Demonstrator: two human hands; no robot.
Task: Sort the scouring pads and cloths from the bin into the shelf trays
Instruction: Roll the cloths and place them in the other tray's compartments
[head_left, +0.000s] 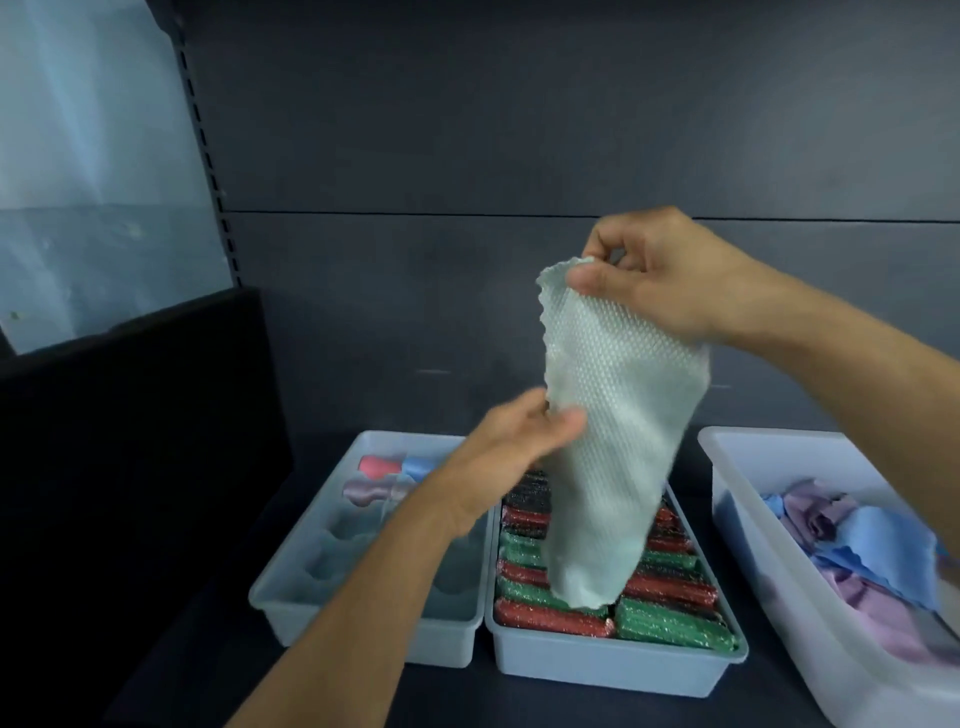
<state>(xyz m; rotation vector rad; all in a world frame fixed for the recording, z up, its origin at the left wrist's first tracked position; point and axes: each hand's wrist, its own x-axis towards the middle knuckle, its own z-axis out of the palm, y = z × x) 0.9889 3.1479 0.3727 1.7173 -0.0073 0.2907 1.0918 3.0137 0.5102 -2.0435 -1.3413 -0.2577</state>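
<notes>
A pale green textured cloth hangs in the air above the shelf. My right hand pinches its top corner between thumb and fingers. My left hand grips its left edge lower down. Below it, the middle tray is packed with red, green and dark glittery scouring pads. The left tray holds rolled cloths in pink, blue, lilac and pale green. At the right, the white bin holds loose blue and lilac cloths.
The trays and bin stand on a dark shelf with a grey back panel. A black box or panel fills the left side. A slotted upright runs along the shelf's left edge.
</notes>
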